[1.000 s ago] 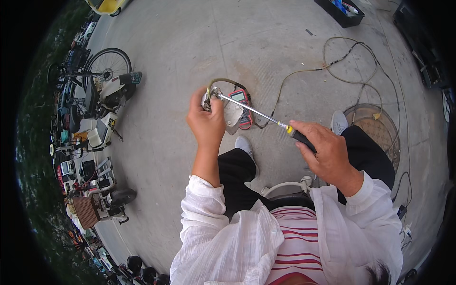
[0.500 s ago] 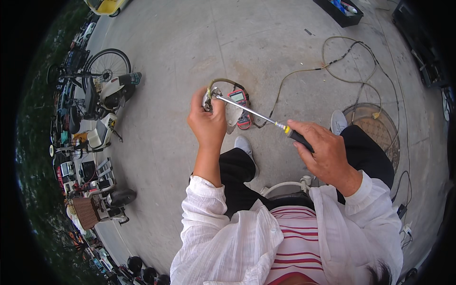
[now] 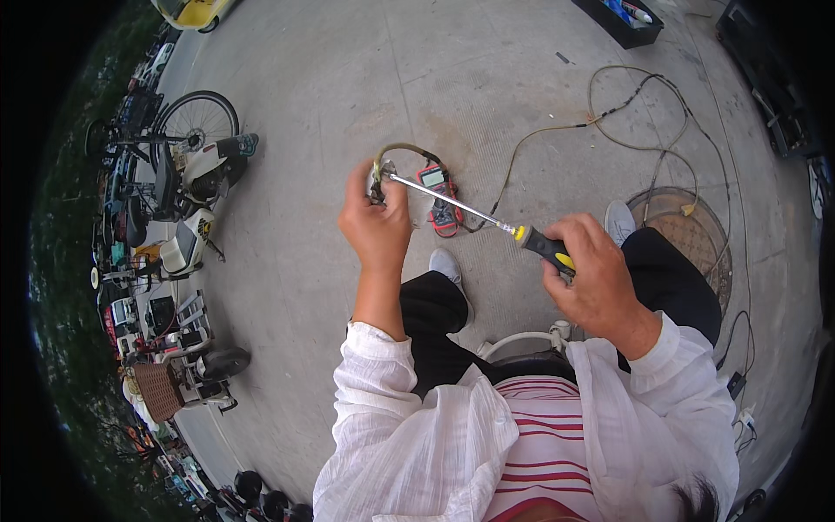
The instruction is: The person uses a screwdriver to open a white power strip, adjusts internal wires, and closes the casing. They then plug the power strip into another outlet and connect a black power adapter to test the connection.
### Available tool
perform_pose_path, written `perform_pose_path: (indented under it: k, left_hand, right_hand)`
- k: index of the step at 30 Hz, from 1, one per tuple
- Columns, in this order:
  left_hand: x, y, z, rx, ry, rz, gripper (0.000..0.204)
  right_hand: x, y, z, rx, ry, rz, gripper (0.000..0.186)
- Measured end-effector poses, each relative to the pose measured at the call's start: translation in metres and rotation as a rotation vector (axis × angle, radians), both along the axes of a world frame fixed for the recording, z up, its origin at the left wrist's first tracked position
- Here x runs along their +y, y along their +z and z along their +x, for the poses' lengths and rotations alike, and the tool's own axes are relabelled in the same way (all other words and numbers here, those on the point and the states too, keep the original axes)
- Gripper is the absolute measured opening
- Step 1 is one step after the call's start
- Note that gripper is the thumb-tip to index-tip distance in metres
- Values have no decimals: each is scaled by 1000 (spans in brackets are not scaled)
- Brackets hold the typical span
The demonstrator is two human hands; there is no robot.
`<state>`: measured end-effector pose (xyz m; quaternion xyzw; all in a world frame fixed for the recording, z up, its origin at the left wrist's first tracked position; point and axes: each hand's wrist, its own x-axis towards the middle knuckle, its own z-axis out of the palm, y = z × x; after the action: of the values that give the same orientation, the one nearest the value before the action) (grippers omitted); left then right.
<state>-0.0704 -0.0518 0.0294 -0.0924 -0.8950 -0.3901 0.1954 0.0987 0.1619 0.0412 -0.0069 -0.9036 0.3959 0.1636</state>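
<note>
My left hand (image 3: 376, 222) is raised in front of me, its fingers and thumb pinching a small metallic-looking fitting (image 3: 388, 168). A yellowish cable (image 3: 402, 146) curves out of that fitting and runs down to the right. In my right hand (image 3: 600, 277) is a screwdriver (image 3: 461, 206) with a long steel shaft and a black and yellow handle. Its tip meets the fitting beside my left thumb; the exact contact is too small to make out. Just beyond, on the ground, lies a red and black multimeter (image 3: 444, 217).
The long cable (image 3: 541, 131) loops over the concrete at the right. A round manhole cover (image 3: 696, 248) lies by my right shoe (image 3: 619, 222). At the far right stands a black tray (image 3: 628, 33) of items. Bicycles and scooters (image 3: 183, 244) line the left side.
The screwdriver handle has turned in my right hand, bringing a yellow patch into sight, and my fingers have shifted on it. The fitting and screwdriver tip have moved slightly left.
</note>
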Motion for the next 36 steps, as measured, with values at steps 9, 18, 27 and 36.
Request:
perform_pose_path:
  k: [9,18,27,36]
  left_hand:
    - [-1,4,2,19,20,1,23]
    - [-5,7,0,13,10,45,23]
    - [-5,6,-1,-3,36,-2,22]
    - [-10,-5,-7,136,7,37,25]
  right_hand:
    - [3,0,-1,-181,-26,-525,35]
    - [22,10,1,-315,23,-587,35]
    - [24,18,-1,-367,-34,-750,35]
    - [30,16,3,-371,14,-672,39]
